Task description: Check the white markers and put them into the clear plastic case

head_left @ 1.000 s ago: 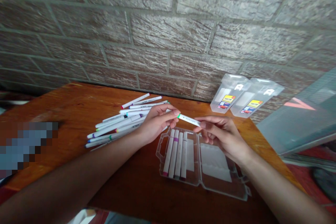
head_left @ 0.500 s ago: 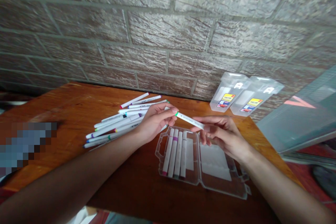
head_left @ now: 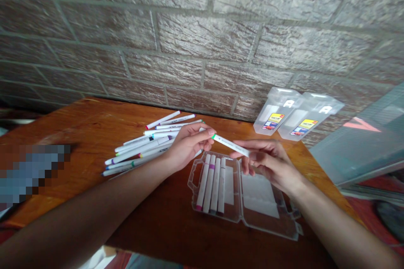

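A white marker (head_left: 232, 145) with a green band is held between both hands above an open clear plastic case. My left hand (head_left: 191, 143) pinches its banded end. The other end is gripped by the thumb and fingers of my right hand (head_left: 268, 159). Below, the case (head_left: 268, 225) lies unfolded on the table, its left half holding several white markers (head_left: 211, 185) side by side, one with a purple band. White paper sheets (head_left: 260, 195) show through the case. Beside and partly behind my left hand lies a loose pile of white markers (head_left: 151, 147) with coloured bands and ends.
Two upright translucent plastic containers (head_left: 268, 111) with yellow labels stand near the back right table edge, by the stone-block wall (head_left: 176, 38). The wooden table (head_left: 78, 134) carries everything. At the far left is a pixelated blurred patch.
Both hands keep hold of the same marker, almost unmoved. The whole view has shifted very slightly; the case and the pile look the same.
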Demonstrator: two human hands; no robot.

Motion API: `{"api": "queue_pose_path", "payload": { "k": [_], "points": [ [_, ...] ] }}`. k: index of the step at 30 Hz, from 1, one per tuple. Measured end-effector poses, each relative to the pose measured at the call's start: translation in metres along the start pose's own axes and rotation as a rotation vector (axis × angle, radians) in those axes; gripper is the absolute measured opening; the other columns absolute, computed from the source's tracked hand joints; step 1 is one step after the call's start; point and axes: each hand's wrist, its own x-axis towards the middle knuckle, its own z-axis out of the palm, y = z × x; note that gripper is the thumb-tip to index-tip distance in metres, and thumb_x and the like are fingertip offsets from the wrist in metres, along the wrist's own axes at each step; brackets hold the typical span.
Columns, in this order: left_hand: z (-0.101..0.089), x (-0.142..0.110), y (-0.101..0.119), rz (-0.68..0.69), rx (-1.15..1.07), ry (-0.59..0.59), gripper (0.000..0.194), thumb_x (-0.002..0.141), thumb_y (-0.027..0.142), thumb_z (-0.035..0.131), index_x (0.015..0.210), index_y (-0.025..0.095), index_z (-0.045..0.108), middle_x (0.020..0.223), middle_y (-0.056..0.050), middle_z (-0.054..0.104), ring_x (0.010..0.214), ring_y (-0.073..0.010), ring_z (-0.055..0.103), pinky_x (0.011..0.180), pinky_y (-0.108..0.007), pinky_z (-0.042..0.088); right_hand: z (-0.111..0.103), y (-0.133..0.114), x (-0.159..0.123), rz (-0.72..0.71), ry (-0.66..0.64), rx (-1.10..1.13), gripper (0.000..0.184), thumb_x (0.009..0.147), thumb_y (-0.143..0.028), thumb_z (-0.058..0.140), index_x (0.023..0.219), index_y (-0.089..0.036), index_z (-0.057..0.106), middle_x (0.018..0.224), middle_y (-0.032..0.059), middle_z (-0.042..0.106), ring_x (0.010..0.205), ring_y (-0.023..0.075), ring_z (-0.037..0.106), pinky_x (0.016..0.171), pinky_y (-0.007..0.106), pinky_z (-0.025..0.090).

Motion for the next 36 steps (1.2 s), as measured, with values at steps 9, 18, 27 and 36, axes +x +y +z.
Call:
{"api": "queue_pose_path", "payload": {
  "k": [9,18,27,36],
  "points": [
    [0.0002,0.0004,0.0005,-0.005,-0.002,0.004,0.017,0.077,0.025,0.089,0.080,0.012,0.078,0.073,-0.003,0.069,0.059,-0.0074,0.057,0.057,-0.020,0.045,-0.0002,-0.0011,-0.0005,-0.005,-0.011,0.003,0.036,0.085,-0.022,0.078,0.121,-0.023,0.084,0.101,0.0141,0.085,0.060,0.0158,0.074,0.052,0.023,0.054],
    [0.0006,0.0006,0.0005,-0.014,-0.017,0.024,0.017,0.076,0.025,0.089,0.080,0.012,0.078,0.073,-0.003,0.069,0.058,-0.0076,0.057,0.056,-0.020,0.045,0.0004,-0.0020,0.0006,0.000,0.001,-0.008,0.038,0.084,-0.020,0.076,0.121,-0.024,0.084,0.103,0.0136,0.085,0.058,0.0158,0.074,0.050,0.023,0.053],
    [-0.0004,0.0022,0.0028,-0.038,-0.109,0.111,0.024,0.076,0.031,0.088,0.082,0.010,0.079,0.071,-0.008,0.073,0.061,-0.0129,0.063,0.055,-0.023,0.049,0.0032,-0.0015,0.0026,-0.055,0.161,-0.117,0.027,0.092,-0.029,0.074,0.116,-0.025,0.085,0.094,0.0119,0.086,0.054,0.0153,0.073,0.048,0.024,0.054],
    [-0.0013,0.0029,-0.0017,0.010,-0.042,0.097,0.032,0.079,0.037,0.087,0.089,0.007,0.082,0.069,-0.011,0.075,0.057,-0.0126,0.063,0.055,-0.023,0.047,0.0072,0.0060,0.0027,-0.140,0.323,-0.514,0.029,0.089,-0.038,0.081,0.109,-0.018,0.086,0.079,0.0082,0.082,0.050,0.0133,0.069,0.045,0.022,0.054]
  ]
}}
